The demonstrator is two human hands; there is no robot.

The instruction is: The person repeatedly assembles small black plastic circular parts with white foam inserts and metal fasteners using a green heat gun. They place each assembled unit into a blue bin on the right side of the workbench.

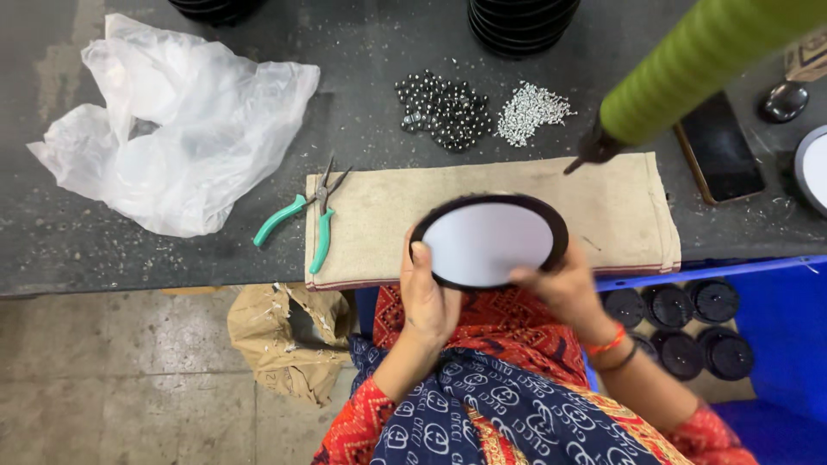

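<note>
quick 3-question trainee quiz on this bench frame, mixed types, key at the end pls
1. True or false: both hands hold the round black-rimmed disc over the beige cloth.
2. What lies at the cloth's left edge? A) teal-handled pliers B) a hammer C) a phone
3. Fill in: beyond the cloth, the pile of dark beads lies beside a pile of ____ coloured small parts.

Key
1. True: the left hand and right hand grip its near rim.
2. A, the teal-handled pliers.
3. Silver: the small silver parts.
</note>
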